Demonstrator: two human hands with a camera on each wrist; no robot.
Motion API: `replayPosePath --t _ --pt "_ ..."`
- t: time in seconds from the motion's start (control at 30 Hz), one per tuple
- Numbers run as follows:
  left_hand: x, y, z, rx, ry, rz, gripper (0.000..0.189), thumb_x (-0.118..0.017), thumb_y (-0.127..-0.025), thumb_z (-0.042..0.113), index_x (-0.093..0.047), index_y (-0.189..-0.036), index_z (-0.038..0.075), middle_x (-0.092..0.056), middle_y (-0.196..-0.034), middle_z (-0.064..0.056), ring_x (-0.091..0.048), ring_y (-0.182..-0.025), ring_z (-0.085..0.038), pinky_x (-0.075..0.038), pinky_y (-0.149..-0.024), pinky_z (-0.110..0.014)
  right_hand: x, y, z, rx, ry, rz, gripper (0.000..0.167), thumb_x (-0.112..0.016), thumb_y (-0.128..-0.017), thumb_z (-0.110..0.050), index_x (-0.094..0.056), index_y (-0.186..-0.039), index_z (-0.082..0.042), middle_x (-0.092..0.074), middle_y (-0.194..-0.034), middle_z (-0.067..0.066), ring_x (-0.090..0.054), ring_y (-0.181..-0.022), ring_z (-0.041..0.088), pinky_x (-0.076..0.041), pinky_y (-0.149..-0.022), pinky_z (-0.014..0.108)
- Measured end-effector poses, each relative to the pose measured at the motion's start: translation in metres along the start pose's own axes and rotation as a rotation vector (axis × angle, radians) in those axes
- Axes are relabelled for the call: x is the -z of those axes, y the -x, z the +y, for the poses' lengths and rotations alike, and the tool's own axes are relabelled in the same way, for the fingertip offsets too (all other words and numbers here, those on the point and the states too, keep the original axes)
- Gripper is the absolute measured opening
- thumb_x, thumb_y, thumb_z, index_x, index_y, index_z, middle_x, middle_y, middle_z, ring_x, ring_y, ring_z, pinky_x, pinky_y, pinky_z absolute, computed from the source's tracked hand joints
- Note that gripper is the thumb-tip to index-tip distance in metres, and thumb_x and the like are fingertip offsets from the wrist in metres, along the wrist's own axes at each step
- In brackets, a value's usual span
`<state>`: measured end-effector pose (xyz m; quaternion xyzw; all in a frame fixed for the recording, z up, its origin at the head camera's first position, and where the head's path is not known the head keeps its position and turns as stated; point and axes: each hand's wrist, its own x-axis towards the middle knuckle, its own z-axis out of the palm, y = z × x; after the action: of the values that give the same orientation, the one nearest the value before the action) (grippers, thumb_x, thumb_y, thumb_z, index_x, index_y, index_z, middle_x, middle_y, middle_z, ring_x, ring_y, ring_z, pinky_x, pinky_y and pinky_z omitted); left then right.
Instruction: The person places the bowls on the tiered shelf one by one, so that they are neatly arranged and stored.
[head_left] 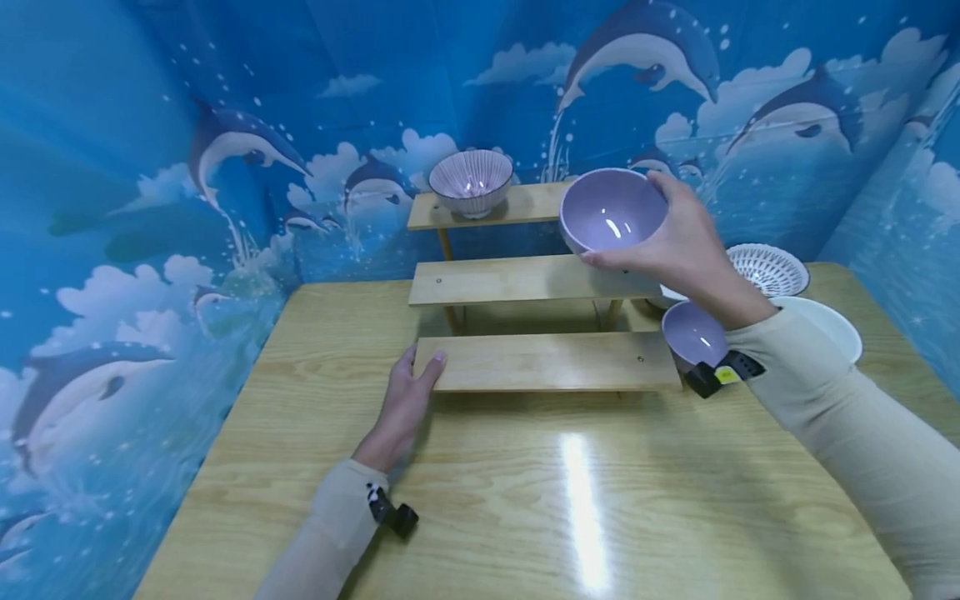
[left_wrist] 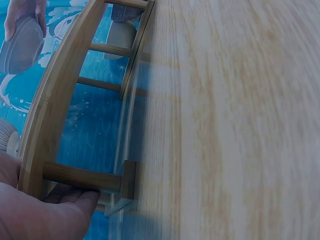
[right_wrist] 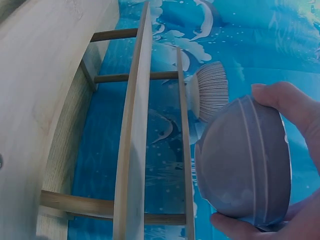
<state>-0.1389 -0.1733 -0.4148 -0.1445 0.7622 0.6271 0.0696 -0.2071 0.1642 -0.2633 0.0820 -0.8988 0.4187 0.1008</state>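
Observation:
A plain purple bowl (head_left: 611, 208) is tilted with its inside facing the head camera, at the right part of the top board of a three-tier wooden shelf stand (head_left: 555, 362). My right hand (head_left: 686, 242) grips its rim and side between thumb and fingers. In the right wrist view the base of the purple bowl (right_wrist: 235, 160) is close to the top board; I cannot tell whether they touch. My left hand (head_left: 397, 408) holds the left end of the lowest board, thumb on top and fingers underneath. A striped bowl (head_left: 472, 179) stands upright on the top board's left part.
Right of the stand, partly behind my right forearm, are another purple bowl (head_left: 692, 333), a white patterned bowl (head_left: 768, 268) and a white dish (head_left: 828, 325). The wooden table (head_left: 480, 483) stretches toward me. A blue dolphin-print backdrop (head_left: 405, 75) surrounds the back and sides.

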Motion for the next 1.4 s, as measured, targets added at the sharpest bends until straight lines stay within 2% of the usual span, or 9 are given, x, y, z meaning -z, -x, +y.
replayPosePath --t 0.2,0.43,0.57,0.9,1.1,1.4 --pt "0.001 0.001 0.0 -0.015 -0.009 -0.013 0.087 -0.056 -0.1 0.053 -0.014 -0.162 0.009 -0.011 -0.169 -0.009 -0.008 -0.155 -0.027 -0.012 -0.125 -0.048 -0.007 -0.015 0.0 0.001 -0.025 0.015 0.12 -0.095 -0.064 -0.046 -0.029 -0.158 -0.012 -0.041 -0.152 0.013 -0.045 -0.132 0.036 -0.046 -0.103 0.06" --pt "0.001 0.0 0.0 -0.008 -0.007 -0.005 0.086 -0.056 -0.1 0.053 -0.015 -0.162 0.01 -0.013 -0.169 -0.008 -0.01 -0.154 -0.026 -0.014 -0.125 -0.047 -0.015 -0.031 -0.003 -0.05 0.018 0.004 0.127 -0.09 -0.068 -0.055 -0.017 -0.162 -0.011 -0.028 -0.162 0.014 -0.035 -0.142 0.036 -0.042 -0.109 0.06" --pt "0.001 -0.001 -0.001 -0.01 -0.008 -0.008 0.086 -0.056 -0.1 0.052 -0.015 -0.162 0.009 -0.014 -0.168 -0.009 -0.011 -0.154 -0.027 -0.014 -0.125 -0.047 -0.018 -0.039 -0.004 -0.057 0.038 0.003 0.128 -0.088 -0.068 -0.057 -0.015 -0.163 -0.01 -0.025 -0.163 0.014 -0.033 -0.143 0.036 -0.041 -0.11 0.06" --pt "0.002 0.0 0.0 -0.005 -0.017 -0.006 0.087 -0.056 -0.1 0.053 -0.014 -0.162 0.009 -0.012 -0.169 -0.009 -0.009 -0.154 -0.028 -0.013 -0.125 -0.049 -0.026 -0.057 -0.011 -0.105 0.019 -0.006 0.13 -0.088 -0.069 -0.057 -0.011 -0.163 -0.012 -0.023 -0.164 0.014 -0.03 -0.145 0.035 -0.04 -0.112 0.058" --pt "0.002 0.001 0.001 -0.012 -0.021 -0.007 0.084 -0.055 -0.101 0.051 -0.016 -0.162 0.009 -0.016 -0.168 -0.009 -0.013 -0.154 -0.027 -0.014 -0.125 -0.048 -0.031 -0.066 -0.014 -0.111 0.011 -0.009 0.129 -0.087 -0.069 -0.057 -0.011 -0.163 -0.012 -0.026 -0.162 0.013 -0.032 -0.144 0.034 -0.041 -0.112 0.055" --pt "0.001 0.001 0.0 -0.021 -0.02 -0.01 0.085 -0.056 -0.101 0.051 -0.015 -0.162 0.008 -0.014 -0.168 -0.01 -0.011 -0.154 -0.028 -0.015 -0.125 -0.048 -0.036 -0.075 -0.018 -0.161 -0.008 -0.006 0.131 -0.088 -0.068 -0.058 -0.01 -0.164 -0.014 -0.028 -0.162 0.012 -0.034 -0.143 0.031 -0.043 -0.112 0.05"
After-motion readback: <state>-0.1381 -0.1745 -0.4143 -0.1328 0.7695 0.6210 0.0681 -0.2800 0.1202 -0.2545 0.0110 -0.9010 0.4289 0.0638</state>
